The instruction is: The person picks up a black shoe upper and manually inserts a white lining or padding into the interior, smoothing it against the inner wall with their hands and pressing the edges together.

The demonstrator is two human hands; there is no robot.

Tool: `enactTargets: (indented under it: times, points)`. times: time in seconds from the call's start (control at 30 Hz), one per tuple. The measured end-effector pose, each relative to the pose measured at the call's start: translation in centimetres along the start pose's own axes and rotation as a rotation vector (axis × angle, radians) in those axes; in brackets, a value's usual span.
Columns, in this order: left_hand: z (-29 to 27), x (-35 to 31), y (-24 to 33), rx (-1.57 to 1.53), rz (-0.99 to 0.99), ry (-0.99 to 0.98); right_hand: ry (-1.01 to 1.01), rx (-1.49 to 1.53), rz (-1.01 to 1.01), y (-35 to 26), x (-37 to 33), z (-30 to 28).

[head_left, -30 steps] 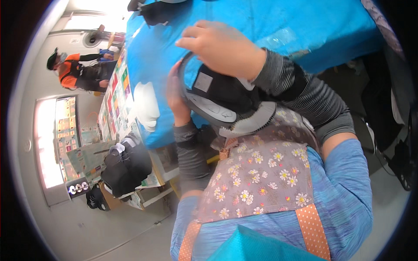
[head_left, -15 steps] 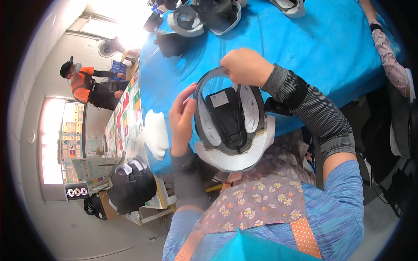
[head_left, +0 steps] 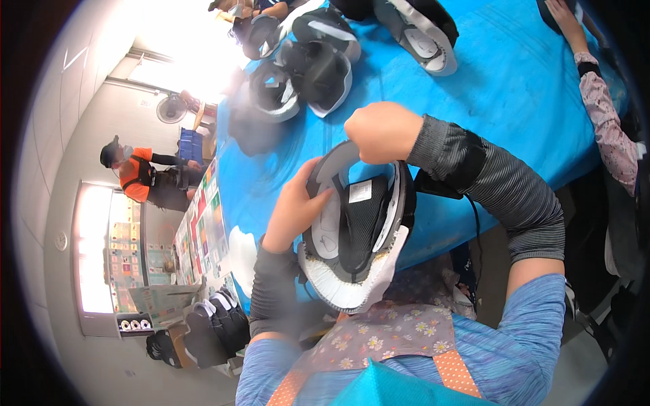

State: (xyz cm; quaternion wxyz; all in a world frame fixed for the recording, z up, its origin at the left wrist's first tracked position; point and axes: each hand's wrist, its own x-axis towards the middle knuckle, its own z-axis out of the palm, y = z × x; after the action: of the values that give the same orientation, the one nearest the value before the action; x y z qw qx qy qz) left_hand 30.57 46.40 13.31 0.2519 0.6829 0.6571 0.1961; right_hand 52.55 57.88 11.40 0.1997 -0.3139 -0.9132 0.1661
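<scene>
Between my two hands is an unsoled shoe upper (head_left: 364, 227), black and grey, with a pleated white band curving round the end nearest my body. Its inside faces me, showing a black mesh tongue with a small white label and pale panels along both sides. My left hand (head_left: 296, 206) grips the left edge, thumb laid over the rim. At the far end, my right hand (head_left: 384, 133) is closed in a fist around the grey rim; its fingertips are hidden. The upper is held tilted above the near edge of the blue-covered table (head_left: 501, 88).
Several more shoe uppers (head_left: 325, 74) lie at the far left of the table, with another (head_left: 423, 44) farther right. White pieces (head_left: 242, 254) sit at the left edge. Black shoes (head_left: 213, 325) stand lower left. A co-worker's arm (head_left: 602, 101) reaches in at right; a person in orange (head_left: 139, 172) is at left.
The upper has turned and tilted in my hands, so its opening looks narrower. Both hands appear lower in the picture, and the whole view has shifted, showing more of the far uppers.
</scene>
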Motion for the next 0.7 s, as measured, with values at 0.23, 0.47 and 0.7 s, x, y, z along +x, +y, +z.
enactTargets:
  times: [0.23,0.47,0.7]
  points:
    - [-0.3,3.8,2.0,0.064,-0.058,-0.116,-0.09,0.171,-0.035,4.2,0.9,0.4]
    - [-0.9,5.2,1.8,0.105,-0.071,-0.178,0.012,0.236,-0.01,4.7,0.4,1.6]
    - [-0.6,5.2,1.4,0.077,-0.094,-0.169,-0.034,0.293,0.061,5.4,0.8,1.5]
